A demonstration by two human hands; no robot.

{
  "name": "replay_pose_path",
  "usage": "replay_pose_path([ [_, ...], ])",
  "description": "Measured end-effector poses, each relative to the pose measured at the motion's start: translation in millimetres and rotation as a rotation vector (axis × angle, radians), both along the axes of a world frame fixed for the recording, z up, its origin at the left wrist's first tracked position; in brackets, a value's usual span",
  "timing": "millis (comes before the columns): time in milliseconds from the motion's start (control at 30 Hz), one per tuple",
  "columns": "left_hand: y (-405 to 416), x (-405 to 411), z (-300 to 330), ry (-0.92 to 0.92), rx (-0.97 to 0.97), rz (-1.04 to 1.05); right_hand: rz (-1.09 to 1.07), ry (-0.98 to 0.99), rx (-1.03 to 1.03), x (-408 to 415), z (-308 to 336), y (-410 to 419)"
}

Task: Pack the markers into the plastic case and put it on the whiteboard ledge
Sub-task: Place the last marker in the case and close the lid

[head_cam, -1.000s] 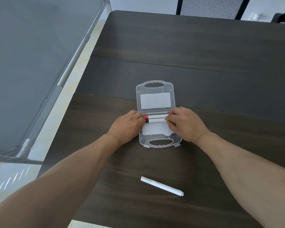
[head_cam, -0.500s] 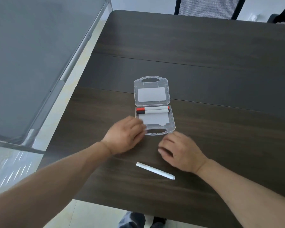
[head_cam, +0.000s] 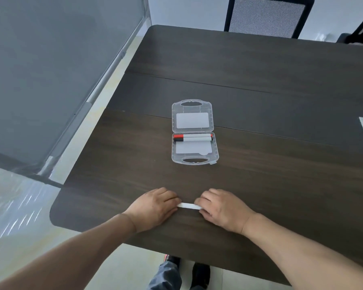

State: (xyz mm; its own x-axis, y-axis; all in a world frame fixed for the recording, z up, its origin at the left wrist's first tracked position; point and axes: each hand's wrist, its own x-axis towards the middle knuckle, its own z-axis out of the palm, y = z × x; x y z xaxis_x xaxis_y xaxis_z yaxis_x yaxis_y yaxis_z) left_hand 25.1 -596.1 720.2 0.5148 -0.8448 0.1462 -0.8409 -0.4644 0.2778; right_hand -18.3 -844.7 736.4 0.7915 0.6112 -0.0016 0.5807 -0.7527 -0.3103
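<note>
Dark brown wood all over the desk (head_cam: 260, 84), with a long seam running across it. Lying open flat in the middle, a clear plastic case (head_cam: 194, 132), lid half on the far side, tray half on the near side. Inside the tray, right by the hinge, two markers side by side and touching: a red-capped marker (head_cam: 192, 135) on the far side, a black-capped marker (head_cam: 193, 139) just near of it, both caps pointing left. A white card (head_cam: 192, 120) inside the lid, and a second white card (head_cam: 192, 147) in the tray, near of the markers.

Well apart from the case, close to the near edge of the desk, a white marker (head_cam: 188, 205) lying flat and running left to right. Left hand (head_cam: 153, 208) on its left end, right hand (head_cam: 222, 209) on its right end, both palms down. Fingers (head_cam: 172, 200) of the left hand pressed together and curled over that end; fingers (head_cam: 203, 198) of the right hand curled over the other end the same way. Cannot tell if lifted or just held down on the wood.

Off to the left, a big grey whiteboard (head_cam: 40, 70) with a metal ledge (head_cam: 105, 80) along its edge. Far side, a black mesh chair (head_cam: 266, 16). Under the near edge, dark shoes (head_cam: 200, 275) on a pale floor.
</note>
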Motion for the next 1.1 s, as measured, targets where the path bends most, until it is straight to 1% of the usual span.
replay_pose_path([
  [133,-1,4,7,-0.006,-0.006,0.014,0.005,-0.060,0.028,7,10,-3],
  [233,-1,15,21,-0.053,-0.036,0.021,0.028,-0.100,0.063,18,21,-8],
  [333,-5,38,36,-0.115,-0.072,0.045,0.044,-0.181,0.062,41,31,-18],
  [433,-14,68,46,-0.179,-0.101,0.075,-0.005,-0.250,0.073,72,38,-27],
  [533,-26,98,50,-0.156,-0.106,0.144,-0.073,-0.291,0.066,103,42,-33],
  [667,-38,131,41,-0.086,-0.067,0.240,-0.133,-0.276,0.066,136,41,-37],
  [767,-41,148,31,-0.089,-0.028,0.272,-0.170,-0.248,0.058,152,36,-35],
  [967,-40,157,18,-0.063,-0.008,0.265,-0.182,-0.172,0.033,163,16,-30],
  [1100,-41,158,9,-0.035,-0.021,0.254,-0.193,-0.155,0.032,163,11,-30],
])
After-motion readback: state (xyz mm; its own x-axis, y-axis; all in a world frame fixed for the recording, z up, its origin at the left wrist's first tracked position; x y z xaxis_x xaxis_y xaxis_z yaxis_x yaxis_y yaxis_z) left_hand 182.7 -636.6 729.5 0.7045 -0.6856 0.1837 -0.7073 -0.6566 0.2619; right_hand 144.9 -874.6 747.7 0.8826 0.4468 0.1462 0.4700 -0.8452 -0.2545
